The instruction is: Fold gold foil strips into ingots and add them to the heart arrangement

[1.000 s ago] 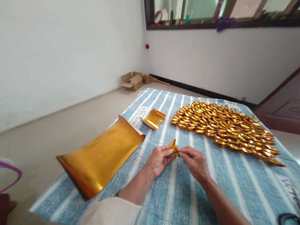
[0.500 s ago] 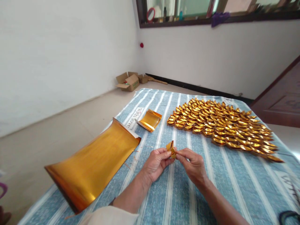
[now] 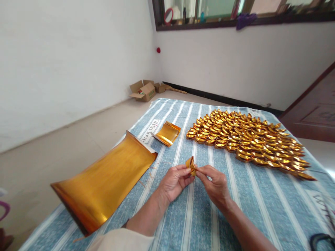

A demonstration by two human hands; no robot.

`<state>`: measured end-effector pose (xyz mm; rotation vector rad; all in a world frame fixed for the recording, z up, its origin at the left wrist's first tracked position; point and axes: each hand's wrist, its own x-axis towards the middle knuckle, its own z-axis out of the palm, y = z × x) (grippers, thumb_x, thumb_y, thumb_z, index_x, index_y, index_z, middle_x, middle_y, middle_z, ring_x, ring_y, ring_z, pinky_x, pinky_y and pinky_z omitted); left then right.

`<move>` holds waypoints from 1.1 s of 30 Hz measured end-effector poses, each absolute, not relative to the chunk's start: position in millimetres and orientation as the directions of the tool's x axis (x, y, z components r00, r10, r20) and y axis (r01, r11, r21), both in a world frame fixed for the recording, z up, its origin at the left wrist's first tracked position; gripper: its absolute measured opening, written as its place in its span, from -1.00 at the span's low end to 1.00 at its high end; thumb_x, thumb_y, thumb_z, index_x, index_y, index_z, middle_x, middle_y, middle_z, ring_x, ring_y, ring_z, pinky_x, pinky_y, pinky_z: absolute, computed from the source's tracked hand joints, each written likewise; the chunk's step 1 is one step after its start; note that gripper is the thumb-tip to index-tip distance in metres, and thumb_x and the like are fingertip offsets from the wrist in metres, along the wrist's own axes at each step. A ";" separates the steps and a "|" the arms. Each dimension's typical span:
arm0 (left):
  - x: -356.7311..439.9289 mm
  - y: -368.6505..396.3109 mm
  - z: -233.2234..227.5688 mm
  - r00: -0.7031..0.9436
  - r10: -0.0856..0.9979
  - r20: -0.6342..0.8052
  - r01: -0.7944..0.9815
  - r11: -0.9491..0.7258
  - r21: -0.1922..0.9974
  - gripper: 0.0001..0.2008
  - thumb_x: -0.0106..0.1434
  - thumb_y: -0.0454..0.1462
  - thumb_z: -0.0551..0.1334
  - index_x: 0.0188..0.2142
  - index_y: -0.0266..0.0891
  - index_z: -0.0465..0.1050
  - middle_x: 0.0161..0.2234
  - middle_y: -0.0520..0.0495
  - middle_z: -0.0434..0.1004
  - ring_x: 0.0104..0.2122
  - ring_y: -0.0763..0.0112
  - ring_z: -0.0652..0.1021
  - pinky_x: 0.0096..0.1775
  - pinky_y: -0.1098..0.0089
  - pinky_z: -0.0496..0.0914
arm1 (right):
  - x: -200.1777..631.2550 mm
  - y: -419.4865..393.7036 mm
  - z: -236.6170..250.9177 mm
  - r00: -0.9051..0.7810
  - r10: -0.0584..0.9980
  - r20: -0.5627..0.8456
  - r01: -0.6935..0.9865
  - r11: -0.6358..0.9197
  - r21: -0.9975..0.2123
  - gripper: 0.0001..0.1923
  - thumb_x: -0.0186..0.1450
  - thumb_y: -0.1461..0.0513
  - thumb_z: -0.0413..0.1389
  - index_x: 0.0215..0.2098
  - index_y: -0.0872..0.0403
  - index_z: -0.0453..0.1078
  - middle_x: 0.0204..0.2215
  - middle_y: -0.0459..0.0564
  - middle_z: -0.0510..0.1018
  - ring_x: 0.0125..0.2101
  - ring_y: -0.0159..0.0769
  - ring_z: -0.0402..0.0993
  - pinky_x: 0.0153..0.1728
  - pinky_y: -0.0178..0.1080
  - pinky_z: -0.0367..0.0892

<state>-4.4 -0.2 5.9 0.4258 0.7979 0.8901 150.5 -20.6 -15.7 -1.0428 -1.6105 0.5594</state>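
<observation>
A small folded gold paper ingot (image 3: 192, 165) is held up over the striped cloth. My left hand (image 3: 176, 179) pinches its left side between thumb and fingers. On its right side, my right hand (image 3: 213, 181) grips the near end with thumb and forefinger. Part of the piece is hidden behind the fingertips. To the left lies a large sheet of gold foil paper (image 3: 107, 181) with curled ends. Beyond my left hand rests a small stack of gold paper pieces (image 3: 168, 134), also curled. Rows of finished gold paper ingots (image 3: 243, 143) spread across the right of the table.
A blue and white striped cloth (image 3: 201, 219) covers the table. Black-handled scissors (image 3: 320, 238) lie at the near right corner. Thin paper slivers (image 3: 149, 177) are scattered beside the large sheet. An open cardboard box (image 3: 143, 92) stands on the floor by the wall.
Both hands stay in nearly the same place. The folded piece has turned slightly between my fingers, its upper points now closer together.
</observation>
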 end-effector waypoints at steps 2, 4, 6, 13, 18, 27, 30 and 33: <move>-3.7 -0.8 6.4 0.391 0.804 -0.448 -0.545 0.594 0.591 -0.83 0.12 -0.52 0.25 -0.27 -0.45 0.56 -0.33 -0.17 0.59 -0.37 0.44 0.57 -0.25 0.46 0.46 | 149.8 -21.0 -16.2 -0.029 0.846 0.532 0.340 0.509 -0.791 -0.86 0.28 0.31 0.13 -0.26 0.01 0.52 -0.43 -0.08 0.59 -0.42 -0.38 0.50 -0.35 -0.32 0.39; -2.8 -1.5 6.8 0.396 0.799 -0.452 -0.564 0.600 0.567 -0.81 0.13 -0.53 0.23 -0.26 -0.43 0.56 -0.31 -0.18 0.59 -0.35 0.43 0.57 -0.23 0.46 0.46 | 149.2 -21.4 -16.6 -0.026 0.844 0.535 0.338 0.511 -0.790 -0.86 0.28 0.31 0.13 -0.27 0.01 0.52 -0.43 -0.09 0.58 -0.42 -0.38 0.50 -0.35 -0.32 0.39; -1.9 -2.2 7.1 0.392 0.802 -0.451 -0.578 0.596 0.557 -0.79 0.15 -0.53 0.21 -0.24 -0.43 0.56 -0.29 -0.19 0.60 -0.33 0.42 0.58 -0.21 0.45 0.45 | 148.6 -21.7 -16.6 -0.020 0.843 0.537 0.334 0.512 -0.792 -0.87 0.28 0.30 0.13 -0.28 0.01 0.52 -0.44 -0.09 0.58 -0.43 -0.38 0.50 -0.36 -0.32 0.39; -0.2 -2.3 8.6 0.383 0.803 -0.457 -0.589 0.593 0.549 -0.79 0.16 -0.54 0.20 -0.24 -0.44 0.55 -0.28 -0.19 0.60 -0.33 0.42 0.58 -0.21 0.45 0.46 | 146.7 -22.2 -16.7 0.014 0.860 0.510 0.318 0.480 -0.818 -0.88 0.27 0.28 0.15 -0.27 0.01 0.54 -0.44 -0.08 0.58 -0.44 -0.37 0.50 -0.37 -0.31 0.39; -1.3 -1.6 8.5 0.389 0.799 -0.458 -0.586 0.598 0.546 -0.80 0.15 -0.53 0.22 -0.23 -0.42 0.54 -0.29 -0.18 0.60 -0.35 0.43 0.58 -0.23 0.44 0.46 | 146.8 -22.0 -18.7 0.020 0.874 0.486 0.318 0.456 -0.832 -0.85 0.28 0.25 0.14 -0.23 0.00 0.55 -0.42 -0.07 0.59 -0.42 -0.36 0.51 -0.35 -0.30 0.39; -2.3 -1.4 7.7 0.377 0.811 -0.447 -0.601 0.581 0.548 -0.85 0.15 -0.49 0.25 -0.26 -0.40 0.53 -0.30 -0.16 0.61 -0.36 0.39 0.59 -0.23 0.39 0.47 | 147.1 -22.4 -20.0 0.018 0.900 0.436 0.314 0.409 -0.857 -0.80 0.28 0.23 0.12 -0.17 -0.01 0.54 -0.48 -0.08 0.55 -0.48 -0.37 0.46 -0.41 -0.30 0.37; -2.4 -1.2 10.3 0.372 0.795 -0.479 -0.623 0.596 0.506 -0.87 0.21 -0.40 0.23 -0.25 -0.39 0.52 -0.34 -0.15 0.61 -0.38 0.38 0.59 -0.27 0.37 0.47 | 147.1 -22.5 -21.9 0.028 0.906 0.423 0.318 0.393 -0.863 -0.81 0.27 0.22 0.13 -0.17 0.00 0.54 -0.49 -0.09 0.54 -0.49 -0.37 0.45 -0.42 -0.30 0.36; -3.1 -1.4 13.5 0.393 0.765 -0.510 -0.628 0.628 0.459 -0.84 0.27 -0.32 0.19 -0.22 -0.36 0.51 -0.34 -0.14 0.60 -0.39 0.37 0.59 -0.31 0.36 0.47 | 148.7 -22.2 -22.8 0.034 0.908 0.417 0.309 0.388 -0.869 -0.82 0.27 0.22 0.13 -0.19 0.01 0.54 -0.47 -0.08 0.56 -0.48 -0.35 0.47 -0.43 -0.30 0.36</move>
